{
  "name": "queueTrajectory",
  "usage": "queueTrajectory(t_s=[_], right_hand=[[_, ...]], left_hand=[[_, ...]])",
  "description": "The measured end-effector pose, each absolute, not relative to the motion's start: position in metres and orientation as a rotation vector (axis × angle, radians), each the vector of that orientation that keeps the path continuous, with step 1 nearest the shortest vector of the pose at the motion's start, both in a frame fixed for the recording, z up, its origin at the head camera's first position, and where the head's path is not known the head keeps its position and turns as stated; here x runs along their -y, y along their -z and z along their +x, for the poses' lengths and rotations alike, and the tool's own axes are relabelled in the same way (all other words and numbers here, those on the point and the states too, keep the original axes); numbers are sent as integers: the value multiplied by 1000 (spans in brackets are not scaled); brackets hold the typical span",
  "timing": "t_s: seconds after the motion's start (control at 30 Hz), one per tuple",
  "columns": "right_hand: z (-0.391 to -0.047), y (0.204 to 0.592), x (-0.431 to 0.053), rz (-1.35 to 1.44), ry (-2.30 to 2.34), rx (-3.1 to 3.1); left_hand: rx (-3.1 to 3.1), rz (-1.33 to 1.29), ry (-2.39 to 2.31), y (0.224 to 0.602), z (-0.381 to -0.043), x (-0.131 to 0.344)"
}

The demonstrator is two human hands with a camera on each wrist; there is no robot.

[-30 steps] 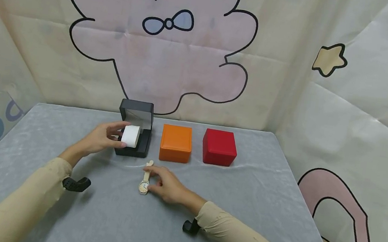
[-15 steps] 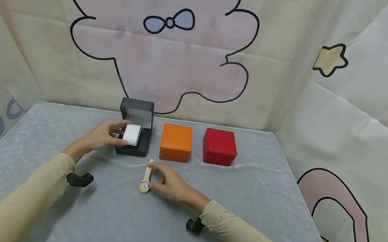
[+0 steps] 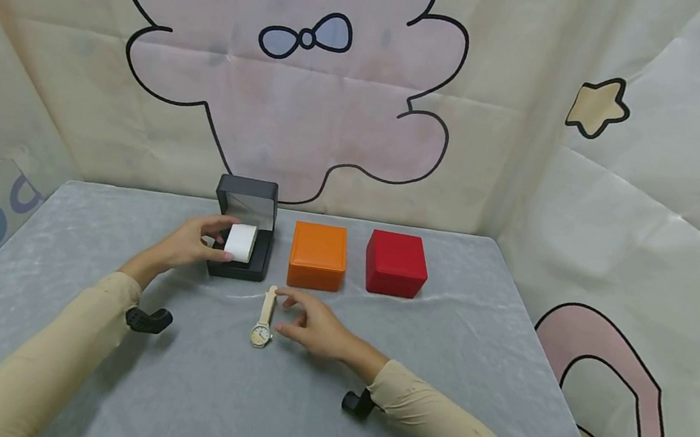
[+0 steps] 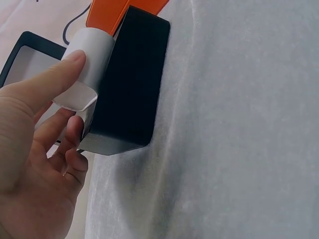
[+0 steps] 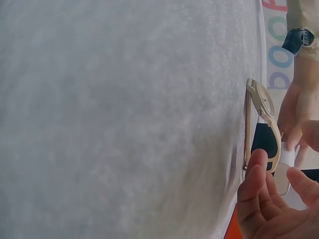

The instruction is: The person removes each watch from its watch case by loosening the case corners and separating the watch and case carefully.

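My left hand [image 3: 188, 242] pinches a white watch cushion [image 3: 242, 242] between thumb and fingers. The cushion is at the opening of a black watch box [image 3: 259, 254] whose lid stands raised; in the left wrist view, my thumb [image 4: 75, 62] lies along the cushion [image 4: 94, 52]. A cream-strapped wristwatch [image 3: 261, 335] lies on the table in front of the box, its strap stretching away from me. To its right is my right hand [image 3: 321, 328], fingers loosely bent, thumb apart from the watch. The fingertips are by the strap's far end; whether they touch it, I cannot tell.
An orange box [image 3: 318, 256] and a red box [image 3: 396, 264], both closed, stand in a row right of the black box. Grey cloth covers the table [image 3: 216, 409]. A printed curtain [image 3: 350, 121] hangs behind it.
My right hand has drawn back to the right, its thumb leaving the watch, which stays lying there. My left hand has shifted slightly right with the watch cushion.
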State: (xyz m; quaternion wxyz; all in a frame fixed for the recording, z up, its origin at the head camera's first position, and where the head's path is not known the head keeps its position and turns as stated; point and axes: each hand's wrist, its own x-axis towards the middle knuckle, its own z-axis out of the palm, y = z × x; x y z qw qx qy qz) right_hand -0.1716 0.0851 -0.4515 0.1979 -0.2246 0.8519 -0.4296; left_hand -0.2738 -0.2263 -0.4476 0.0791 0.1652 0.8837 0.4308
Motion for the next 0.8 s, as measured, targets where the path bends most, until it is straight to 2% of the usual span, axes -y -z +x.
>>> queueTrajectory(t_s=[0.8], right_hand=[[-179,451,-100,-663,1224,-2349]], left_hand=[[-2756,550,-1074,448,-279,220]])
